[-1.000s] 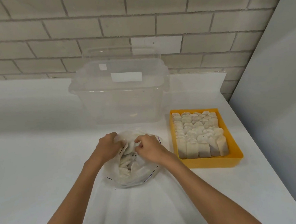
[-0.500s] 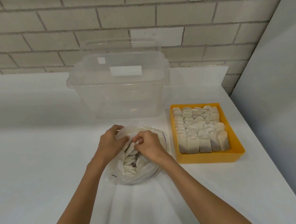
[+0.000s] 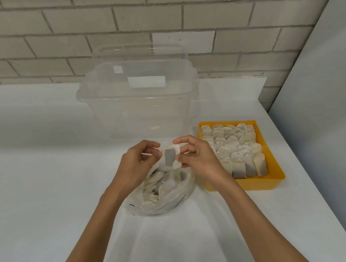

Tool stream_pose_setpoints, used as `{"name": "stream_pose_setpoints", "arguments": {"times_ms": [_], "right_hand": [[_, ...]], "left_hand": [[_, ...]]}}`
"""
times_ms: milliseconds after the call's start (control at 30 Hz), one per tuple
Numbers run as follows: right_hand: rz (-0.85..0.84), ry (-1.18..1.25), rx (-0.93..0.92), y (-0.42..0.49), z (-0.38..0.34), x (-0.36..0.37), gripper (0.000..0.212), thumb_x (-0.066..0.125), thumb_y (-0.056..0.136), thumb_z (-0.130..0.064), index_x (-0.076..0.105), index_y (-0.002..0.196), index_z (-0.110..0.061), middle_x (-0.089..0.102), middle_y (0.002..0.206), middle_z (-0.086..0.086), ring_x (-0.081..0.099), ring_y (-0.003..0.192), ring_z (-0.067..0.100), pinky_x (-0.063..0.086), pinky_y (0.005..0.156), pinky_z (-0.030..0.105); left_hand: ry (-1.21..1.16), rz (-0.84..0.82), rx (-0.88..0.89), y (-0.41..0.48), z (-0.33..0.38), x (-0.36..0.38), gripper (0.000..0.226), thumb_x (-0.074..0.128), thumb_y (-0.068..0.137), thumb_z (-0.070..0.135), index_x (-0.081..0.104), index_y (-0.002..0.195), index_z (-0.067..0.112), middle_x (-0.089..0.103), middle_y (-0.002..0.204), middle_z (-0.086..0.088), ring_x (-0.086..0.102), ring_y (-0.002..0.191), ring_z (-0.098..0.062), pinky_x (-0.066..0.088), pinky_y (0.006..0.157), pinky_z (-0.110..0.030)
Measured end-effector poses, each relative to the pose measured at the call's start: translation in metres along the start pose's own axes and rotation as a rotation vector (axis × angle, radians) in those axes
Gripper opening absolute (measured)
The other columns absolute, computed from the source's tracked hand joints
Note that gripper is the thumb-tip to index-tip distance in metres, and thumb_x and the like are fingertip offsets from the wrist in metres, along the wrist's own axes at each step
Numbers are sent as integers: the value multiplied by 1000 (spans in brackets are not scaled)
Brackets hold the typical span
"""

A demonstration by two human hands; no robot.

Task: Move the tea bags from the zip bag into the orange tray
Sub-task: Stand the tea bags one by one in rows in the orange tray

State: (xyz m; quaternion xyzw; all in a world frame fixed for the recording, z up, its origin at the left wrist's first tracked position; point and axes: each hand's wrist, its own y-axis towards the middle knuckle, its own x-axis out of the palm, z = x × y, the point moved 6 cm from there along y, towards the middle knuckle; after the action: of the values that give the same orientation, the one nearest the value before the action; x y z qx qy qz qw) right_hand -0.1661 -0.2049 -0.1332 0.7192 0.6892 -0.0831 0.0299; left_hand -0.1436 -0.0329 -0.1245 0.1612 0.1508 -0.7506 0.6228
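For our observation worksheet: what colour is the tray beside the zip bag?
The tray is orange-yellow, seen best in the head view.

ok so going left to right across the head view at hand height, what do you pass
left hand → tea bag held up over the zip bag → right hand → orange tray filled with tea bags → grey side panel

No legible text on the clear container's [image 3: 138,112] white labels [image 3: 146,82]
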Motion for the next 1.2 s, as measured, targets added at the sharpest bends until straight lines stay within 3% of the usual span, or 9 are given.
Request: {"name": "stream_pose_setpoints", "arguments": {"times_ms": [133, 200, 300, 467, 700, 867, 933, 1033, 1200], "right_hand": [[-4, 47, -38, -2, -2, -6, 37, 63, 83, 5, 62, 113, -18, 70, 80, -3, 64, 70, 9, 51, 66, 22], [-16, 97, -56, -3, -3, -6, 34, 64, 83, 6, 63, 111, -14, 72, 84, 3, 67, 74, 11, 51, 68, 20], [-24, 120, -66, -4, -3, -5, 27, 69, 81, 3, 66, 104, -11, 72, 86, 10, 68, 77, 12, 53, 73, 21], [-5, 77, -81, -2, 0, -1, 9, 70, 81, -1, 70, 86, -9, 67, 74, 1, 61, 66, 1, 43, 62, 10], [-30, 45, -122, 4, -5, 7, 8, 71, 81, -3, 72, 87, -9, 69, 79, 7, 63, 76, 13, 52, 79, 28], [-52, -316, -133, 12, 2, 16, 17, 66, 82, -3, 74, 90, -16, 69, 80, -2, 63, 77, 10, 51, 77, 22], [-153, -557, -198, 12, 5, 31, 30, 56, 81, 6, 73, 96, -15, 67, 87, 0, 61, 81, 12, 47, 76, 19], [-343, -842, -246, 9, 18, 54, 36, 55, 80, 5, 68, 105, -17, 58, 104, 5, 54, 97, 18, 46, 81, 30], [-302, -774, -265, 12, 17, 59, 12, 61, 86, -14, 71, 94, -14, 64, 97, 4, 58, 93, 19, 49, 81, 35]], "left_hand": [[-174, -82, -52, -3, 0, 14, 18, 67, 89, 25, 66, 107, 24, 72, 90, 0, 69, 87, -13, 56, 74, -25], [-226, -105, -40, -5, 4, 18, 13, 68, 88, 23, 68, 101, 20, 73, 87, -2, 69, 85, -12, 55, 75, -28], [-245, -50, 19, -5, 12, 14, 7, 68, 87, 18, 70, 94, 16, 74, 87, -3, 69, 81, -12, 54, 74, -30], [-204, -2, 96, -5, 19, 7, 10, 70, 86, 15, 71, 95, 18, 73, 91, 3, 65, 79, -15, 52, 72, -26], [-191, 53, 139, -3, 24, -3, 7, 69, 86, 21, 73, 89, 16, 73, 87, 6, 64, 77, -6, 48, 76, -24], [-149, 137, 123, 0, 19, -24, 9, 69, 86, 26, 73, 88, 18, 74, 89, 6, 67, 89, -17, 52, 88, -36], [-145, 151, 118, 1, 17, -29, 9, 70, 86, 26, 74, 88, 18, 74, 88, 6, 68, 89, -19, 52, 89, -39], [-154, 167, 102, 1, 12, -34, 9, 70, 85, 27, 74, 88, 19, 74, 88, 5, 68, 89, -21, 52, 90, -41], [-148, 176, 95, 1, 8, -38, 9, 71, 84, 28, 74, 88, 20, 74, 87, 6, 68, 87, -19, 53, 87, -37]]}}
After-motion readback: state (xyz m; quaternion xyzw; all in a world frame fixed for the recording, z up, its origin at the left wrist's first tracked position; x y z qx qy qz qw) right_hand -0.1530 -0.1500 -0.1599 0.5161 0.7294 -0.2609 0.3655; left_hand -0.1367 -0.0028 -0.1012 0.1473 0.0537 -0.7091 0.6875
